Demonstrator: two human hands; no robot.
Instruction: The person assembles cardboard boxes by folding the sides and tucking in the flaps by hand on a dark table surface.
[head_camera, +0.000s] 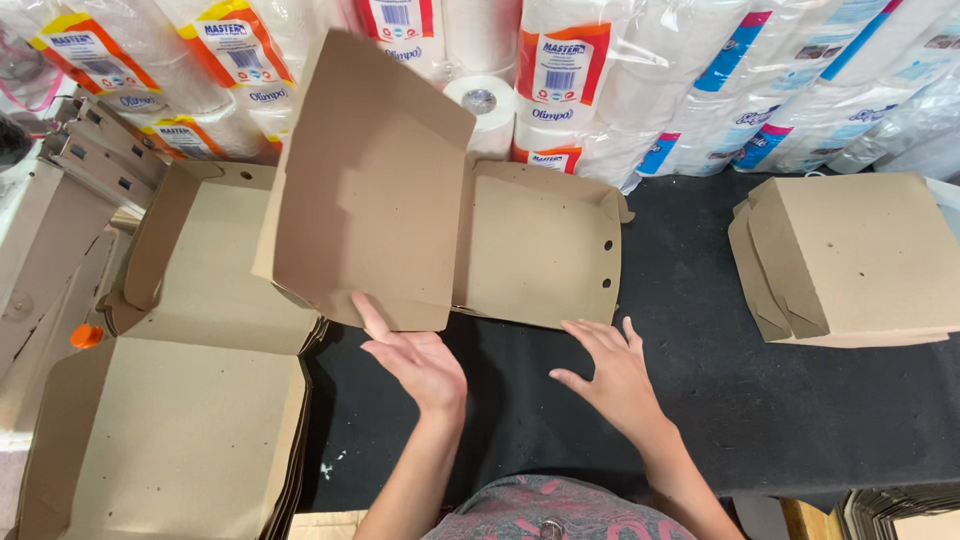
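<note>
Black cloth covers the bench (700, 330), and wrapped packs of paper rolls (620, 90) line its far edge. At the centre lies an unfolded brown cardboard box (440, 230), one panel tilted up on the left side and the other flat on the bench. The left hand (420, 365) has its fingers spread wide, the tips touching the lower edge of the raised panel. The right hand (610, 375) is also open, fingertips at the near edge of the flat panel, holding nothing. A stack of flat boxes (190, 400) sits to the left, and a closed folded box (850, 260) rests to the right.
</note>
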